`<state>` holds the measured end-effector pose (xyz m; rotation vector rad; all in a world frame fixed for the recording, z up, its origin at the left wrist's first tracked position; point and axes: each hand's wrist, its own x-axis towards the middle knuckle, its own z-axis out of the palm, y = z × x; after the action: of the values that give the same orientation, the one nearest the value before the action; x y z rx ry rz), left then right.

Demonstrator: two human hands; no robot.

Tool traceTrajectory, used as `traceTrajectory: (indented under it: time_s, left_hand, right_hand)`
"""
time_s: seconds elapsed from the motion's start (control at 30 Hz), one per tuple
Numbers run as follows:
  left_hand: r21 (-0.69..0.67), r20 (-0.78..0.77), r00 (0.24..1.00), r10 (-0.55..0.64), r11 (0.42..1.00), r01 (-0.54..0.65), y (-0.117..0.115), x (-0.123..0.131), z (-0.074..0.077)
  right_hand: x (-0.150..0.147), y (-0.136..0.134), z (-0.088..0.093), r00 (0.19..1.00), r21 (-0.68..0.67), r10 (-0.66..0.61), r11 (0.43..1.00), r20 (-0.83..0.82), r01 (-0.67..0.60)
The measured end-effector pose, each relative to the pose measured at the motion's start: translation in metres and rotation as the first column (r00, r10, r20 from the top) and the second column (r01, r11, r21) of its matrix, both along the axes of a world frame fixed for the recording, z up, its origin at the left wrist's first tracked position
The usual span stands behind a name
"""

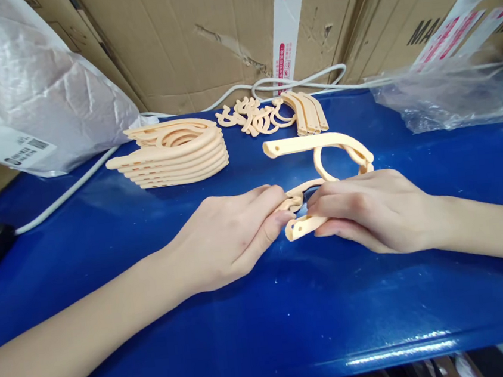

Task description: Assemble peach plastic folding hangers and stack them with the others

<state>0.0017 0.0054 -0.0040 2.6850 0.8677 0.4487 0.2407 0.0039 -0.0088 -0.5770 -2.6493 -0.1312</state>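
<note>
Close together above the table, my two hands work on cream plastic hanger parts. My left hand pinches a curved hanger piece between thumb and fingers. My right hand is closed around a hanger arm whose end, with small holes, points left. Those two parts lie nearly touching; the fingers hide whether they are joined. Just behind my right hand lies another hanger arm, beside a ring-like hook.
A stack of cream hanger pieces sits back left. Loose hooks and stacked hanger arms lie at the back of the blue table. Around them are a white cable, a clear plastic bag, a wrapped parcel and cardboard boxes.
</note>
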Motion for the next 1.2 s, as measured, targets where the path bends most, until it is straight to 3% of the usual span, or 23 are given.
traceTrajectory:
  time_s: [0.1,0.27,0.5,0.7,0.87,1.03,1.2]
  left_hand:
    - [-0.026,-0.002,1.0,0.013,1.0,-0.013,0.0,0.001,0.002]
    - [-0.056,0.038,0.998,0.041,0.998,-0.039,0.0,0.001,0.004]
    - [-0.012,0.055,0.998,-0.028,1.0,0.028,-0.002,0.0,0.004]
    - [0.019,0.016,1.0,-0.006,1.0,0.006,-0.002,0.0,0.001]
    - [0.092,0.008,1.0,0.018,0.996,-0.019,-0.001,0.004,0.001]
    - [-0.002,0.054,0.992,0.116,0.993,-0.116,-0.005,0.015,0.013]
    - [0.059,0.0,0.984,0.179,0.982,-0.178,-0.007,0.02,0.025]
  right_hand:
    - [-0.001,0.0,0.001,1.0,-0.042,-0.015,0.999,0.021,0.016]
    - [0.001,0.001,-0.002,0.998,0.061,-0.041,0.997,-0.045,0.044]
    - [0.001,0.001,0.0,0.996,0.092,-0.069,0.993,-0.062,0.075]
    - [-0.001,-0.001,0.003,0.996,0.145,-0.068,0.987,-0.054,0.075]
    - [-0.004,-0.002,0.008,0.992,0.045,-0.121,0.991,-0.028,0.122]
    - [-0.003,0.0,0.013,0.981,-0.094,-0.194,0.977,-0.023,0.191]
    - [-0.004,0.002,0.016,0.979,-0.202,-0.195,0.963,-0.065,0.178]
